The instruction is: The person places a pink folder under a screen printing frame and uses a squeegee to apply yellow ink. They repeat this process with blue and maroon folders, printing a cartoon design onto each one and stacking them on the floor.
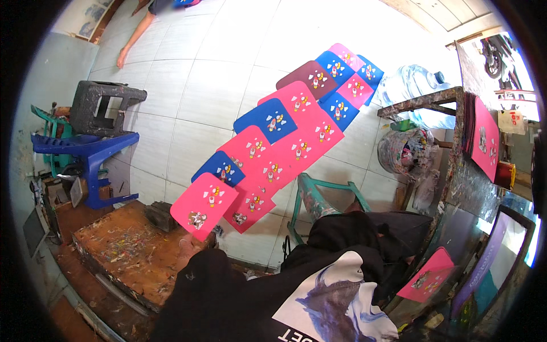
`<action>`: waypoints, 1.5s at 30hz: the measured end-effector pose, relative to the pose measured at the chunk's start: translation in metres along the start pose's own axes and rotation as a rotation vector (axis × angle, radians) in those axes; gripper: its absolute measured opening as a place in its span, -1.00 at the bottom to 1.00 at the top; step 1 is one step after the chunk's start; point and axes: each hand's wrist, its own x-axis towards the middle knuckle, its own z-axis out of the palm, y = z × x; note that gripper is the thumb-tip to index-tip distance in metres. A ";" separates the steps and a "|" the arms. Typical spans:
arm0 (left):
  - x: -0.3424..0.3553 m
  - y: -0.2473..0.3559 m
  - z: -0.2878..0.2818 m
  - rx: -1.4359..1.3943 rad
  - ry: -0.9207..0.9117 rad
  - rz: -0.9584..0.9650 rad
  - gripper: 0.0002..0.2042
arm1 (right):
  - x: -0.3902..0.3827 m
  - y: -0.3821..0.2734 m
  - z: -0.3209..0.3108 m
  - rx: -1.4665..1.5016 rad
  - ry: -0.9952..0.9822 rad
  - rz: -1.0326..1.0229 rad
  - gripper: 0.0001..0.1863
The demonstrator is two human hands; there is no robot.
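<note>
At the lower left my left hand (187,248) grips the bottom edge of a pink sheet (205,200) with rounded corners and small cartoon rocket prints. This sheet overlaps a long layout of similar pink sheets (288,149) and blue sheets (265,121) spread over the floor. My right arm, in a black sleeve (393,239), reaches to the right. Only a sliver of my right hand (409,259) shows, near another printed pink sheet (428,276) tilted beside the work table; its fingers are hidden.
A paint-stained wooden platform (128,245) lies left, near a blue plastic stool (91,157) and a dark stool (102,108). A green stool (322,199) stands ahead. Right are a table frame (424,102), a water jug (410,85) and stacked sheets (484,139). Another person's limb (137,40) shows far left.
</note>
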 end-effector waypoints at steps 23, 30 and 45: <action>-0.746 0.006 0.432 0.837 -2.330 2.484 -0.37 | 0.040 -0.102 -0.080 0.376 -0.047 0.343 -0.20; -0.807 -0.043 0.471 1.191 -2.436 2.925 -0.01 | 0.048 -0.096 -0.098 0.504 -0.212 0.550 -0.21; -0.810 -0.048 0.480 1.258 -2.348 3.060 0.10 | 0.061 -0.094 -0.090 0.431 -0.140 0.590 -0.20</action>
